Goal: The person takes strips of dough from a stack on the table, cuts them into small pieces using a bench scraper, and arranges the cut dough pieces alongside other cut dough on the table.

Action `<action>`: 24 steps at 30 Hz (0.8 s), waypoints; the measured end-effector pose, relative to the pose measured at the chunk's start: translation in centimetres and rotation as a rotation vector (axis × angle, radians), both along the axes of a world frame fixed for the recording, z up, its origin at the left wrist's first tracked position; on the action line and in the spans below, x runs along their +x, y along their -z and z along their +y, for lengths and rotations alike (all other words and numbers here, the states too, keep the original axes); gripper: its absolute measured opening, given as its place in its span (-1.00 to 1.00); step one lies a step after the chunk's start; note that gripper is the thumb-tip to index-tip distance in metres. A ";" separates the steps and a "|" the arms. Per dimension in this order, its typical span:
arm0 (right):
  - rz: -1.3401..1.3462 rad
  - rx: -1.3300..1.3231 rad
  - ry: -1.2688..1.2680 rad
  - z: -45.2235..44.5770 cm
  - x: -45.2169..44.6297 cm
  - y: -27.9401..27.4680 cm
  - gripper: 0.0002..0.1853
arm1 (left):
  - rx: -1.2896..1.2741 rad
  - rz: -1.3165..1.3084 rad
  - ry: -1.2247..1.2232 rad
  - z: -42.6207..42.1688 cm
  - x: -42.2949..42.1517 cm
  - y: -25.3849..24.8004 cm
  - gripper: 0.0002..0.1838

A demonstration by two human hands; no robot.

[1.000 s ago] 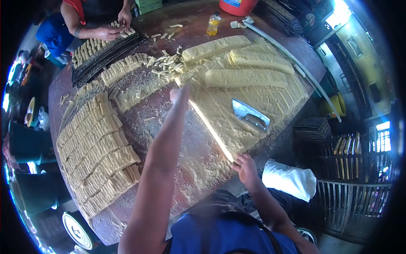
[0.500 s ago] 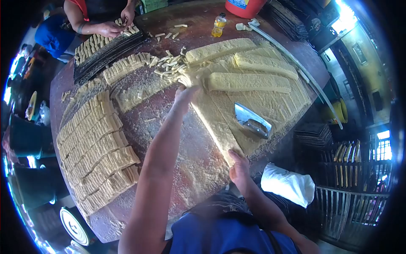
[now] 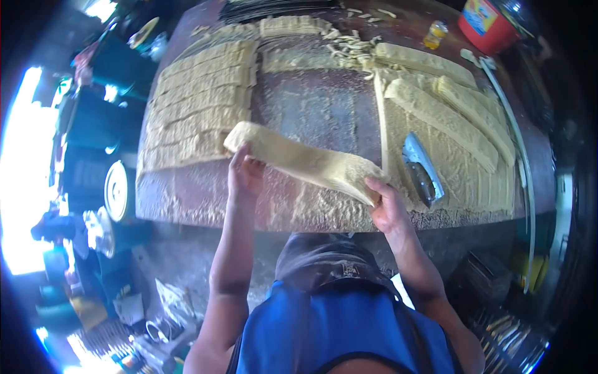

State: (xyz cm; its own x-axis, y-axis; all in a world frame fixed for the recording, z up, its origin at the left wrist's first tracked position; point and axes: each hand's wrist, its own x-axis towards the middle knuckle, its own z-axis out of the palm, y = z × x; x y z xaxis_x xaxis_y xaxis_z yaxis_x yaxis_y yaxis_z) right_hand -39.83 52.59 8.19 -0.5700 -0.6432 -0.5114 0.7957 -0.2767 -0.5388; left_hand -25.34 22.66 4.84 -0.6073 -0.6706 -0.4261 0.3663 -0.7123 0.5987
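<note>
A long floury dough strip [image 3: 299, 161] hangs above the table's near part, sagging between my hands. My left hand [image 3: 246, 173] is closed on its left end, fingers underneath. At the right end, my right hand [image 3: 387, 206] grips it with the thumb on top. The cleaver [image 3: 421, 171] lies on the flat dough sheet [image 3: 461, 181] to the right. Thick dough strips [image 3: 442, 118] rest on that sheet. Rows of cut dough [image 3: 199, 100] cover the table's left side.
Small dough pieces [image 3: 349, 48] lie in a heap at the back. Behind stand a yellow bottle [image 3: 435, 34] and a red bucket [image 3: 488, 26]. A long pale rod [image 3: 518, 137] runs along the right side. Flour coats the table [image 3: 187, 196].
The dough strip has come up off the sheet's left edge and moved left, held between both hands. The view has turned, and the other person has gone out of view.
</note>
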 end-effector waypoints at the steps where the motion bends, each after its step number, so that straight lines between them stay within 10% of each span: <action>1: -0.029 -0.014 -0.062 -0.8 0.4 1.4 -0.56 | -0.015 -0.010 -0.030 0.1 2.8 0.1 -0.46; 10: 0.072 0.217 -0.327 -1.6 2.2 6.5 -0.61 | -0.317 -0.423 -0.339 -1.9 16.5 5.2 -0.52; 14: 0.712 0.653 -0.382 0.2 1.8 6.8 -0.56 | -0.813 -0.806 -0.562 -4.6 18.2 5.4 -0.35; 24: 0.916 1.020 -0.340 -0.7 1.8 3.9 -0.71 | -1.754 -0.422 0.864 2.8 3.1 0.8 -0.25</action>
State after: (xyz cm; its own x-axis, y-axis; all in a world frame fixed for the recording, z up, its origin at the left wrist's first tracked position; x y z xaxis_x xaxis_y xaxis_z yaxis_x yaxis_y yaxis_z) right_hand -38.04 51.89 4.29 -0.8433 -0.3922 -0.3674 0.0076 0.6749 -0.7379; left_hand -22.29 25.45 4.01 -0.9944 -0.0783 0.0711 -0.0131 0.7586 0.6515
